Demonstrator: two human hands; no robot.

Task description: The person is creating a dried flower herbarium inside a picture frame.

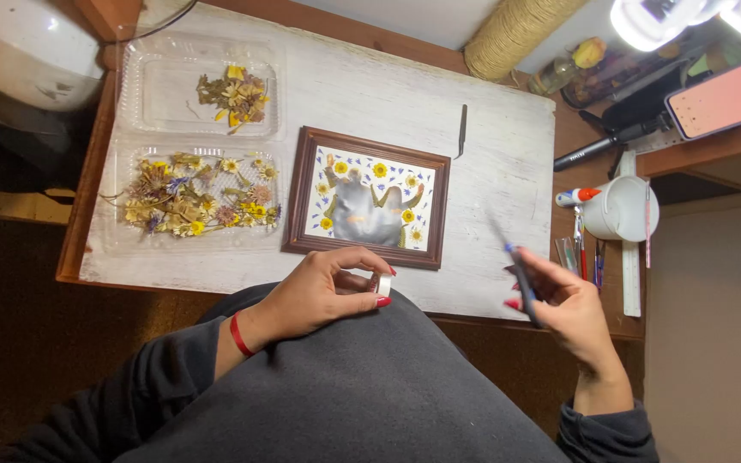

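Your left hand pinches a small tape roll | your right hand grips a pen, upright-slanted | framed flower picture lies just ahead on the bench, nearer your left.

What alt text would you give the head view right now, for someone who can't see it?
Seen from above, the left hand pinches a small white roll of tape while the right hand holds a blurred, blue-tipped tool over a whitewashed board. On the board lie a brown frame of pressed flowers, dark tweezers and a clear tray of dried flowers.

Head camera, looking down, close over table.
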